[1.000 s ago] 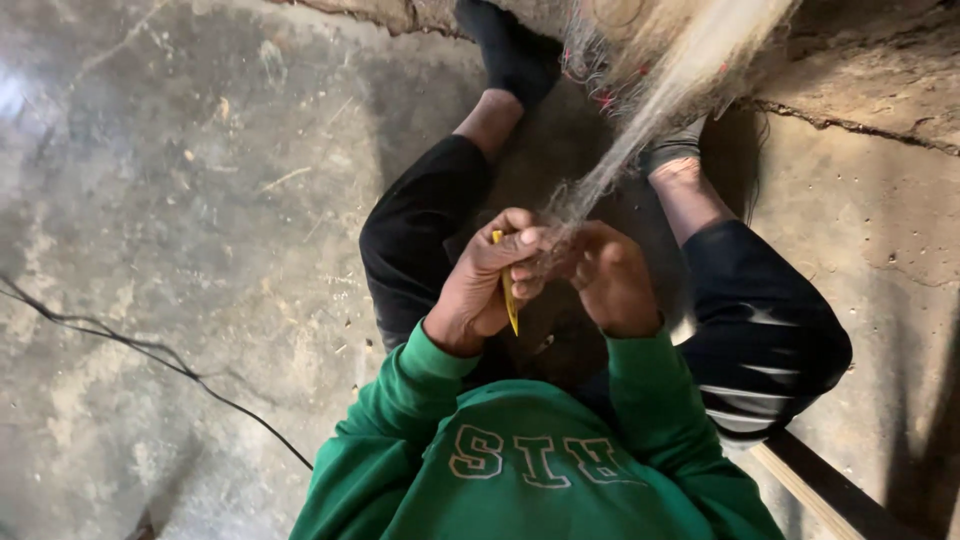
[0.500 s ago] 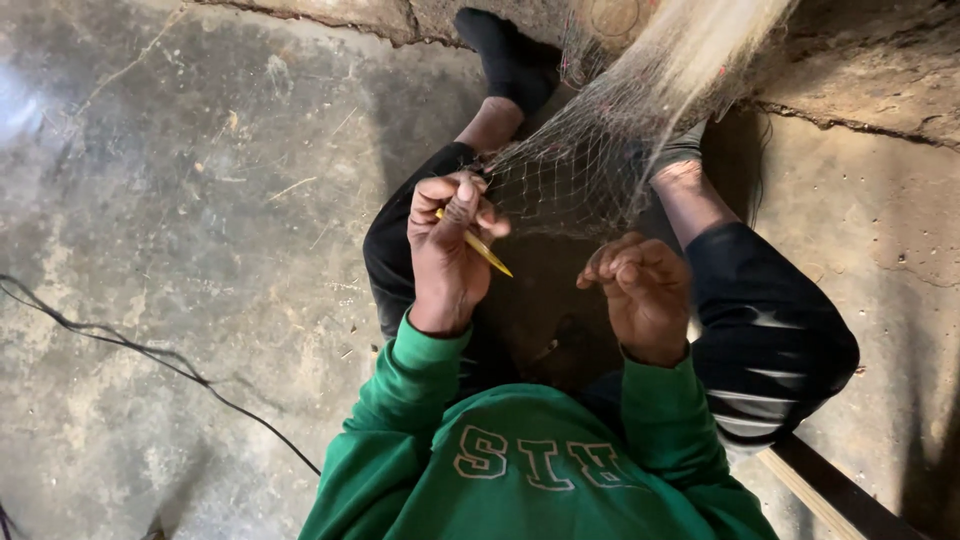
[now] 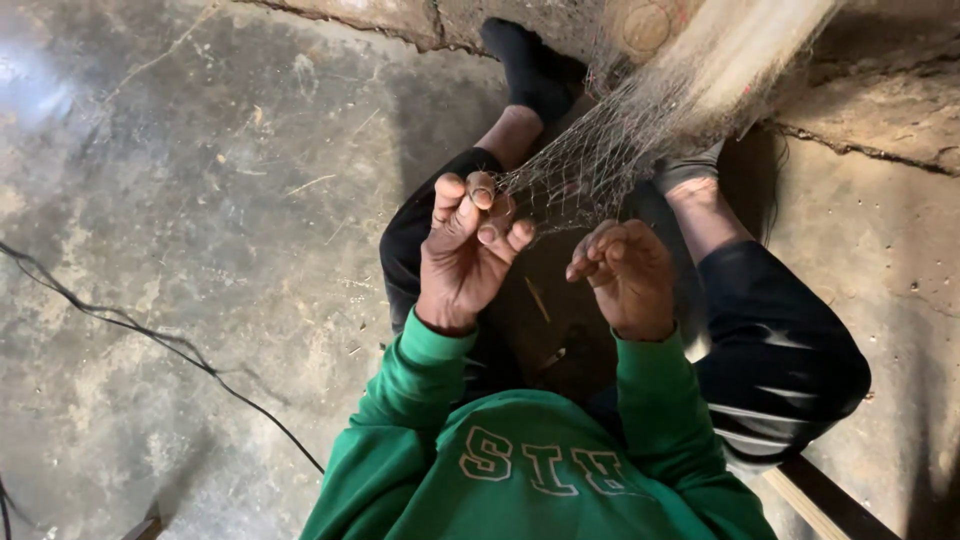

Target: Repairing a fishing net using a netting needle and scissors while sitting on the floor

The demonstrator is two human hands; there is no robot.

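A fine pale fishing net [image 3: 600,165] spreads over my lap and gathers into a thick bundle [image 3: 740,55] that rises to the upper right. My left hand [image 3: 465,255] pinches the net's lower edge between thumb and fingertips. Beside it, my right hand [image 3: 625,280] has its fingers curled into the mesh. A thin yellow netting needle [image 3: 537,298] shows in the dark gap between the two hands, held by neither. I sit in a green sweatshirt and black trousers, with my legs stretched out under the net.
A black cable [image 3: 150,335] snakes across the stained concrete floor [image 3: 200,180] on the left. A cracked raised ledge [image 3: 880,120] runs along the top and right. A wooden board [image 3: 810,500] lies at the lower right. My black-socked foot [image 3: 530,65] rests near the ledge.
My hands were together around the bunched net and the yellow needle. They have moved apart and spread the mesh open. The needle has left my left hand and now sits lower, between the hands.
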